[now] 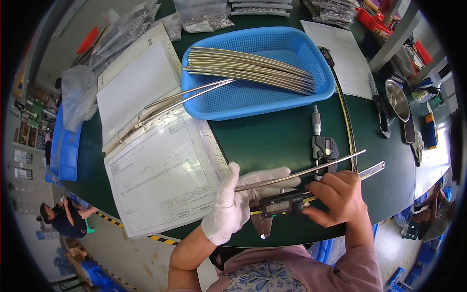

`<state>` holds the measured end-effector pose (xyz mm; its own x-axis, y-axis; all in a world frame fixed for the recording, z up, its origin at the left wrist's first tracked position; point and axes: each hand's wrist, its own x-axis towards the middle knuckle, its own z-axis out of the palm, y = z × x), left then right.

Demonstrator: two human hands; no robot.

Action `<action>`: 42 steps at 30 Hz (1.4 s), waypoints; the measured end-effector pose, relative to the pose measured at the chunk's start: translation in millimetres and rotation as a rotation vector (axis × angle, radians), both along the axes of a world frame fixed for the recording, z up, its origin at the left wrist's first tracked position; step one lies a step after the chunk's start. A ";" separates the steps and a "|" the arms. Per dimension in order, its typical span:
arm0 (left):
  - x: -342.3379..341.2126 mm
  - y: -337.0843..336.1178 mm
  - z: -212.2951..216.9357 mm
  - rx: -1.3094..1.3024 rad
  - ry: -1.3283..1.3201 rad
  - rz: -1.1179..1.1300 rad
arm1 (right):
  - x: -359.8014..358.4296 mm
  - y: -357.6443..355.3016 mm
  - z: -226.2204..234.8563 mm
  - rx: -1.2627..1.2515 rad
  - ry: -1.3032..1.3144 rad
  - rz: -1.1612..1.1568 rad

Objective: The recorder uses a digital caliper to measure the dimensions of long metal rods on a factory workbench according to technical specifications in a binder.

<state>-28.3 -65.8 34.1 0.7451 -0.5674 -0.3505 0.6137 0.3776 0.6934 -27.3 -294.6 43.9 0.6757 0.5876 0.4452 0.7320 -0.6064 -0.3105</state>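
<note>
My left hand (224,210) wears a white glove, its thumb raised and its fingers stretched to the right. A thin metal rod (335,161) lies across that palm and along the fingers, its far end sticking out to the right. Just below the rod is a digital caliper (282,204), its jaws pointing toward my body beside the gloved palm. Bare fingers of my right hand (340,198) are closed on the caliper's beam and slider, right of its display. Whether the jaws touch the rod is hidden.
A blue perforated basket (214,113) holds several metal rods (253,70). Two rods (194,92) lean from its rim over an open binder with a drawing sheet (160,177). A digital micrometer (323,146) and a long scaled measuring tool (348,117) lie beyond my right hand.
</note>
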 end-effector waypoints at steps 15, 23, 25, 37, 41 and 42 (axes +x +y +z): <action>1.5 3.9 4.4 0.048 0.024 0.163 | 2.3 0.6 -7.4 0.011 -0.037 -0.002; -13.8 98.1 16.9 -0.118 -0.356 0.637 | 0.8 -2.3 -5.8 0.020 -0.089 -0.003; -9.5 104.8 23.1 -0.039 -0.319 0.683 | 1.2 -1.3 -6.9 0.022 -0.088 -0.002; 30.7 103.7 13.9 -0.019 0.036 0.631 | -0.6 -3.3 -8.1 0.011 -0.094 -0.005; 26.3 92.1 24.7 0.257 -0.150 0.266 | -0.5 -1.9 -6.2 0.014 -0.106 -0.012; 35.5 78.4 30.3 0.409 -0.269 0.282 | -0.7 -2.8 -8.3 0.010 -0.104 -0.023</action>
